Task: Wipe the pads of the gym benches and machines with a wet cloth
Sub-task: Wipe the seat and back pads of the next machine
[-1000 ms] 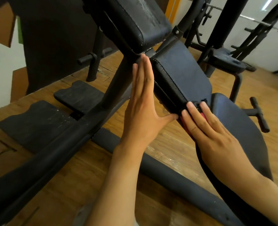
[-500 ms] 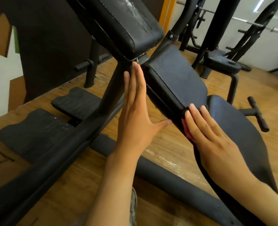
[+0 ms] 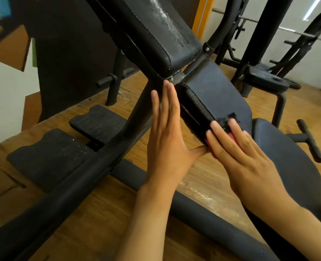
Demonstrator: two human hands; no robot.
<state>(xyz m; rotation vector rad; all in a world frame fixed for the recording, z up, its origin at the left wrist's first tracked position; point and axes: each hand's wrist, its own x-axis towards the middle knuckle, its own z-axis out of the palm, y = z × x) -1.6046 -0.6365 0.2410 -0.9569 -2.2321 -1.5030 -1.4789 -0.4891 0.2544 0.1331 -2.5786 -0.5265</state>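
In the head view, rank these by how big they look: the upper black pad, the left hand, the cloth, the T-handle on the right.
Largest to smallest as seen:
1. upper black pad
2. left hand
3. T-handle
4. cloth, mostly hidden under the right hand

The pad runs out of frame, and nearness enlarges the hand.

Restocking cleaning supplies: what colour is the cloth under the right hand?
Dark with a pink-red patch; cloth shows in the head view.

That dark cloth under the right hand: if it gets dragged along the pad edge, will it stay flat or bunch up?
Probably bunches. The cloth already looks crumpled and frayed beyond the right hand, so it seems floppy. Its pink part hides under the fingers, so only pressure keeps it on the pad. The grained cover may grip it.
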